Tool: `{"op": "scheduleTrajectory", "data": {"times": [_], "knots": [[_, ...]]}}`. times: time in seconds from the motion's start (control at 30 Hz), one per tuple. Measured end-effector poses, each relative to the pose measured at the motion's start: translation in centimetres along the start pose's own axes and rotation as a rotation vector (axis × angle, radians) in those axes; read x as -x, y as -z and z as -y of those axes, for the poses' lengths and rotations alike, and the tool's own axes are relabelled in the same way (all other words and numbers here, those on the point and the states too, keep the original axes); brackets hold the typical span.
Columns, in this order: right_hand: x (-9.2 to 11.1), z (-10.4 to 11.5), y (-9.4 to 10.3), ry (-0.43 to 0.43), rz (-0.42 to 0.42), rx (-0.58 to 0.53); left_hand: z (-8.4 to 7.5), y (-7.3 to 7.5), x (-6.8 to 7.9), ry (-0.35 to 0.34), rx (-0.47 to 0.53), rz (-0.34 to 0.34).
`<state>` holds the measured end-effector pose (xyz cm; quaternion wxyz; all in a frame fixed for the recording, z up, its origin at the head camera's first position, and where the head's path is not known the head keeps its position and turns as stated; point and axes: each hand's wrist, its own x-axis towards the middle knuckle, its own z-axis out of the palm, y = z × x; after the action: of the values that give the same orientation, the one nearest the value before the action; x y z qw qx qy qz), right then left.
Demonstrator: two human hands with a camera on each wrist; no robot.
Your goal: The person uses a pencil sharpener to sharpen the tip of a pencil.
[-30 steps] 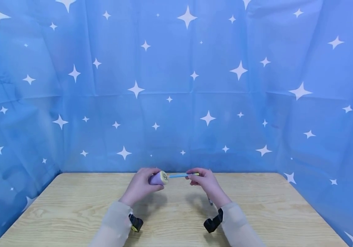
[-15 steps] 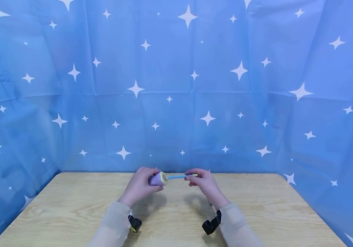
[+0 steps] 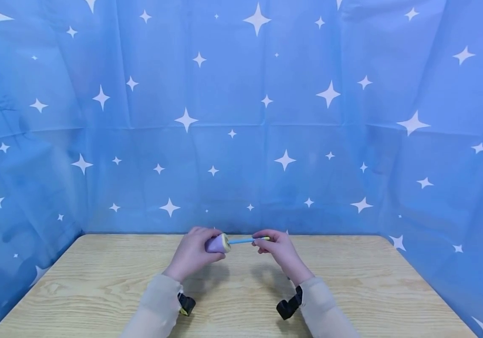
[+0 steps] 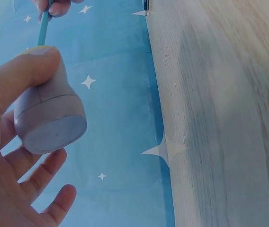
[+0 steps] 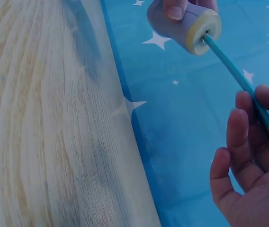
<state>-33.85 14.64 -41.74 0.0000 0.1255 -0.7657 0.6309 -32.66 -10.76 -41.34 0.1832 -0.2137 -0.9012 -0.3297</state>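
Observation:
My left hand (image 3: 194,249) grips a lilac pencil sharpener (image 3: 214,243) with a pale yellow end, held sideways above the table. In the left wrist view the thumb and fingers pinch the sharpener (image 4: 51,113) by its sides, its rounded lilac base toward the camera. My right hand (image 3: 279,249) pinches a blue pencil (image 3: 240,241) near its yellow end. As the right wrist view shows, the tip of the pencil (image 5: 231,67) sits inside the hole in the yellow face of the sharpener (image 5: 184,26). The other right fingers (image 5: 238,142) are loosely bent below the pencil.
A light wood table (image 3: 241,291) lies beneath both hands. Blue cloth (image 3: 241,94) with white stars hangs behind it and along both sides. Black wrist cameras (image 3: 290,304) are strapped at both sleeves.
The pencil has moved slightly left; its tip, just at the sharpener's face a second ago, is now in the hole. The left hand keeps its hold on the sharpener.

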Motion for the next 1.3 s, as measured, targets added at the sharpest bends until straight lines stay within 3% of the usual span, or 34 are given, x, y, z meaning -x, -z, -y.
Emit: {"op": "scheduleTrajectory", "data": {"times": [0.97, 1.3], "knots": [[-0.45, 0.41, -0.77, 0.000, 0.017, -0.007, -0.26, -0.38, -0.42, -0.069, -0.066, -0.014], [-0.11, -0.15, -0.78, -0.018, 0.041, 0.022, -0.39, -0.65, -0.06, -0.135, -0.102, -0.023]]}}
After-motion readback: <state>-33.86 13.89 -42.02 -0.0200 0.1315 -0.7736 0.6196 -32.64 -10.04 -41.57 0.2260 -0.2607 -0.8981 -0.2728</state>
